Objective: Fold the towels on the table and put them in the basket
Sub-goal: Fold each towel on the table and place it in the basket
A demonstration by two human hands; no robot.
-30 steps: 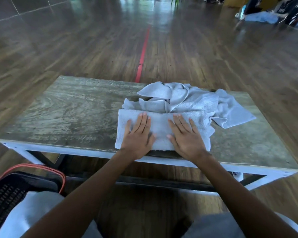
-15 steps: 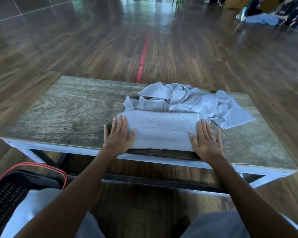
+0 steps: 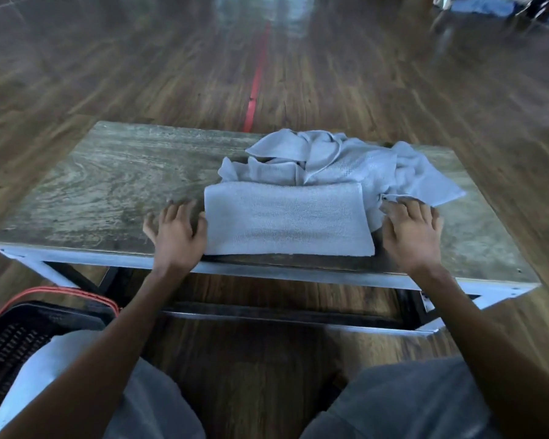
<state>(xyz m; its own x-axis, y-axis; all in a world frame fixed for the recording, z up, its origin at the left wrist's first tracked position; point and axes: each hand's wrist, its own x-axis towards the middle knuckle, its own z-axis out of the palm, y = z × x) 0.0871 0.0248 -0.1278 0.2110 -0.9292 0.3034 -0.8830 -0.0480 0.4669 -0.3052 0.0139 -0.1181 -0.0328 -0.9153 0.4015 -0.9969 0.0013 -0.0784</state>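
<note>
Your L hand [image 3: 178, 236] & R hand [image 3: 412, 236] lie flat, gripping nothing, flanking folded towel [image 3: 286, 220]; basket [image 3: 61, 315] by pale cloth [image 3: 45, 365], can't tell if inside.

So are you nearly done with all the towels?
Not yet. Done: one folded towel lies flat at the near edge of the table. In hand: the left hand and right hand sit open at its two ends, and it has not gone into the basket. Left: the crumpled pile behind it needs folding and putting away too.

left hand [image 3: 176, 231] flat, fingers spread, right hand [image 3: 412, 232] flat, forearms extended
</note>
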